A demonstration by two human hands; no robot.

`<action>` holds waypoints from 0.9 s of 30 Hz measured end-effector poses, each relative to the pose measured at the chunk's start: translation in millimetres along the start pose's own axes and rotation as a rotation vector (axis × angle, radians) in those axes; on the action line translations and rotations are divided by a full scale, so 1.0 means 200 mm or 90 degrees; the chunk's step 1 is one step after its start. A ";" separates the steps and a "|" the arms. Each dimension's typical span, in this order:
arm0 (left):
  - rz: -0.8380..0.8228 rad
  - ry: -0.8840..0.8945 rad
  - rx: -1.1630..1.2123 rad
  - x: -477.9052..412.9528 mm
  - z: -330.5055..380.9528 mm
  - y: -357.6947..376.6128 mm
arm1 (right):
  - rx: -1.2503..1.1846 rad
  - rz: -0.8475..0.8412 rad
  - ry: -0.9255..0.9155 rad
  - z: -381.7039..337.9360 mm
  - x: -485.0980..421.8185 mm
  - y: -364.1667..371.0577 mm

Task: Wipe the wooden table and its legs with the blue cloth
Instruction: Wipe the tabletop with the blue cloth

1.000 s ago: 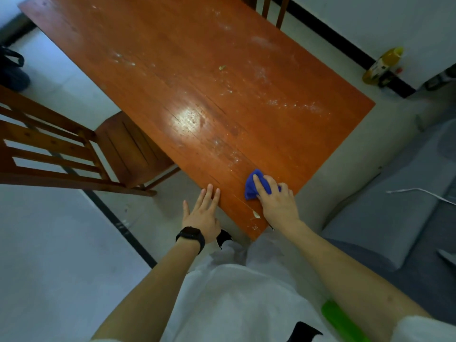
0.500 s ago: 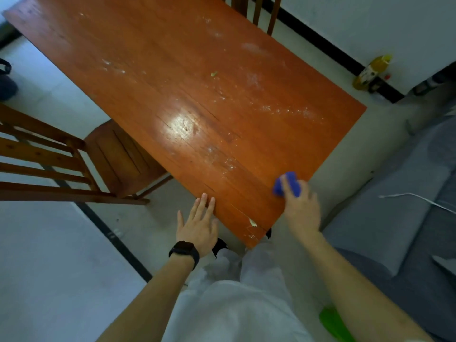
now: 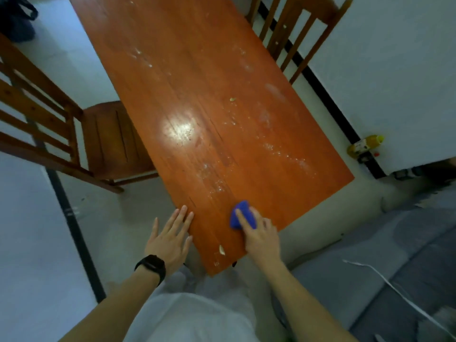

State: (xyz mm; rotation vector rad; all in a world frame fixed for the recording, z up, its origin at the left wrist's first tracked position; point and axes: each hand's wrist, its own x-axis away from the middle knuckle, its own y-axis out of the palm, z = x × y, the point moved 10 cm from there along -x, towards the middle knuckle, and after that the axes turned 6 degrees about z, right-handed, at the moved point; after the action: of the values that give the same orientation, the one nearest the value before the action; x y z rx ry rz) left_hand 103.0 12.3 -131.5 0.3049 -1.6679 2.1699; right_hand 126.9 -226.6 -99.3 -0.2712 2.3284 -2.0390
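Note:
The reddish wooden table (image 3: 212, 99) stretches away from me, dusted with white specks and crumbs. A bunched blue cloth (image 3: 240, 214) lies near the table's near corner under my right hand (image 3: 259, 235), whose fingers press down on it. My left hand (image 3: 170, 239), with a black watch on the wrist, rests flat with straight fingers on the table's left edge. A pale crumb (image 3: 221, 249) sits between the two hands. The table legs are hidden under the top.
A wooden chair (image 3: 74, 134) stands at the table's left, another chair (image 3: 293, 28) at the far right. A yellow bottle (image 3: 365, 145) lies by the wall's black skirting. A grey sofa (image 3: 394, 255) with a white cable (image 3: 394, 287) is on my right.
My right hand has slid the blue cloth from the table's right edge back inward, toward the left. The camera view has swung, and the left hand stays on the table edge.

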 end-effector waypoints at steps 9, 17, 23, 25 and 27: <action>0.002 -0.163 0.051 -0.04 0.18 0.00 | -0.097 0.077 0.046 0.04 -0.28 -0.24; -0.027 -0.329 0.064 -0.07 0.29 0.03 | -0.013 0.025 -0.138 0.55 -0.37 -0.12; -0.071 -0.387 0.053 -0.09 0.37 0.01 | -0.068 0.116 0.194 1.30 -0.58 -0.39; -0.092 -0.419 0.056 -0.08 0.38 0.01 | -0.096 0.105 0.072 1.01 -0.53 -0.35; -0.074 -0.464 0.059 -0.07 0.40 -0.02 | -0.108 0.057 -0.106 0.66 -0.41 -0.24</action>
State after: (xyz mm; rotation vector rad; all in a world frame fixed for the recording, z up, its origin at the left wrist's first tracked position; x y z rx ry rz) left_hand 112.3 -66.8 -112.8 1.3101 -1.8176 2.1832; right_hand 231.6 -348.4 -77.1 -0.3221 2.3660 -1.7124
